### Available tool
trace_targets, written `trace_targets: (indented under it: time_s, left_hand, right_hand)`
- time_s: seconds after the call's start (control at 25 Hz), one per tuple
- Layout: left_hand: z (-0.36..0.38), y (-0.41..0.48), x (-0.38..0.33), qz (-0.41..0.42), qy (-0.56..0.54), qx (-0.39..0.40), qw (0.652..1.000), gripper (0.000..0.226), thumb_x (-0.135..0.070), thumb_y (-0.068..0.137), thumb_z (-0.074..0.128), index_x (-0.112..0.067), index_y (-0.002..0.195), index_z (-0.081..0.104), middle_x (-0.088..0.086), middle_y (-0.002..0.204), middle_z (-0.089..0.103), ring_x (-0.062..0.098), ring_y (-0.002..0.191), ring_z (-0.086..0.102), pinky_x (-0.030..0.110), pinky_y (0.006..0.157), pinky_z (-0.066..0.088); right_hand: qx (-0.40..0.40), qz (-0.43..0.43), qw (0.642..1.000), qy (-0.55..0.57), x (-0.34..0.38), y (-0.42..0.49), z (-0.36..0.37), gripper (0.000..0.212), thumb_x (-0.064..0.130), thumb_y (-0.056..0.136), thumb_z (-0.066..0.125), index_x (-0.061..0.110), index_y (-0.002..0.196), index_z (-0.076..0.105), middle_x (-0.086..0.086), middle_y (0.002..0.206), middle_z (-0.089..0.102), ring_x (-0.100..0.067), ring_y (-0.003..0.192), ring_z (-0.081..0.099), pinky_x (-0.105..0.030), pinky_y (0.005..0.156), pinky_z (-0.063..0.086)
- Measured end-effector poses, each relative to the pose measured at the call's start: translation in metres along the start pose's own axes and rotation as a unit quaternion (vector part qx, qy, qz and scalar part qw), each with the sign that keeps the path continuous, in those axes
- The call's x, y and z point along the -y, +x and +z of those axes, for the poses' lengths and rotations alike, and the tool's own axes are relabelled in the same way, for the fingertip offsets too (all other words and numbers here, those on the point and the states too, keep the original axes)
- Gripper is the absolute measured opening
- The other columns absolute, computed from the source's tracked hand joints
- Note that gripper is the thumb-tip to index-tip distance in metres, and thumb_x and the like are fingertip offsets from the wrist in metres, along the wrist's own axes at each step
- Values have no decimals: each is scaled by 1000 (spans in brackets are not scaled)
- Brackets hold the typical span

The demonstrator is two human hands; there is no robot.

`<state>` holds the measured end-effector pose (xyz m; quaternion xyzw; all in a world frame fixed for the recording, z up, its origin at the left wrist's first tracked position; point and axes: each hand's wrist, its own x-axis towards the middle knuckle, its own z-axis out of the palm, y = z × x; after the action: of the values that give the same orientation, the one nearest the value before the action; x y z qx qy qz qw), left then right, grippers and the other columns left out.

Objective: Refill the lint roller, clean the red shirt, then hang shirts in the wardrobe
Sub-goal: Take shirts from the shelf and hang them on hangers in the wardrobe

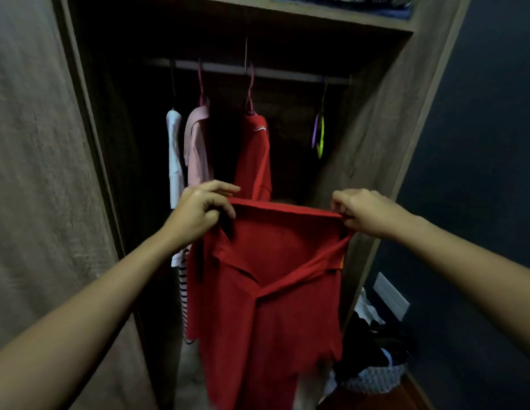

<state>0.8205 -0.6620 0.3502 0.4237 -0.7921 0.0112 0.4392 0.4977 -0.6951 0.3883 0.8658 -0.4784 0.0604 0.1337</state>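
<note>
The red shirt (266, 291) hangs below the rail (287, 73). The left hand (203, 213) and the right hand (364, 213) each pinch its top edge with curled fingers. It looks soft, light and floppy, so hold both top corners.

Shirt (266, 291) before wardrobe (376, 128); basket (376, 377) right.

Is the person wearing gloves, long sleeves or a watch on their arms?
No. The left hand and right hand are bare, with no gloves, and no rings show. Both forearms are bare too: no sleeves, watch or bracelet in view.
</note>
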Motion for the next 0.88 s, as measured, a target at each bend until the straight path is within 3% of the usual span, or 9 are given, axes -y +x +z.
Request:
trace_targets:
  time_s: [0.12, 0.2, 0.32, 0.36, 0.44, 0.52, 0.64, 0.76, 0.88]
  left_hand:
    - [2, 12, -10, -29, 85, -82, 993, 42, 6, 58, 41, -2, 82, 75, 13, 113, 68, 23, 105, 63, 16, 95, 41]
    - [-1, 15, -8, -58, 137, -106, 983, 37, 9, 63, 46, -2, 86, 73, 14, 111, 69, 29, 104, 64, 29, 91, 45]
    - [-7, 16, -9, -57, 177, -146, 972, 39, 7, 65, 48, -5, 95, 71, 12, 113, 67, 31, 103, 63, 36, 86, 49]
    - [-5, 15, -10, -34, 223, -102, 969, 44, 6, 67, 50, -7, 106, 67, 12, 120, 62, 32, 106, 60, 40, 84, 51]
    - [1, 10, -7, -2, 302, 63, 951, 53, 2, 73, 56, -13, 124, 56, 10, 136, 49, 34, 116, 52, 44, 82, 51]
    - [-5, 7, -3, -58, 286, 147, 945, 45, -2, 75, 58, -23, 115, 62, 2, 133, 50, 28, 118, 51, 38, 81, 48]
    - [-17, 16, -2, -136, 209, 60, 966, 39, 0, 70, 53, -26, 93, 71, -3, 114, 66, 25, 110, 58, 35, 83, 48]
    - [-7, 33, -10, -155, 179, 65, 969, 39, -5, 72, 50, -30, 96, 68, 2, 110, 68, 31, 107, 59, 39, 87, 49]
    - [11, 54, -19, -160, 170, 81, 969, 34, -4, 70, 50, -24, 96, 57, 7, 85, 61, 35, 90, 59, 34, 70, 41]
  right_hand:
    - [8, -62, 995, 73, 5, -7, 3, 32, -1, 73, 52, 25, 85, 39, 6, 97, 50, -14, 88, 51, -37, 69, 48]
    - [24, -128, 984, 121, 5, -10, 1, 30, -9, 70, 51, 20, 75, 47, 5, 110, 54, -7, 90, 52, -28, 72, 48]
    - [-100, -108, 982, 119, 0, -6, 2, 28, -11, 69, 58, 15, 75, 66, -3, 117, 59, -15, 98, 59, -27, 77, 49]
    - [-131, -57, 983, 113, -2, -2, 3, 33, -7, 71, 59, 15, 92, 68, -4, 119, 57, -20, 102, 59, -33, 82, 49]
    - [-35, 26, 994, 99, -2, 6, 14, 50, -2, 70, 60, 22, 114, 58, -2, 120, 50, -22, 108, 54, -38, 87, 48]
    - [47, 47, 985, 160, -7, 7, 22, 46, -3, 70, 55, 30, 101, 61, 1, 112, 52, -22, 105, 55, -32, 83, 48]
    - [9, 91, 964, 250, -14, 3, 8, 47, -10, 73, 46, 31, 77, 68, 1, 102, 63, -18, 86, 63, -18, 66, 50]
    - [-2, 101, 964, 247, -20, 6, -19, 49, -12, 72, 40, 25, 75, 72, -3, 93, 69, -4, 54, 57, -9, 41, 38]
    - [-31, 105, 974, 198, -35, 17, -43, 50, -13, 71, 37, 19, 85, 74, -2, 88, 67, 6, 48, 53, -6, 43, 35]
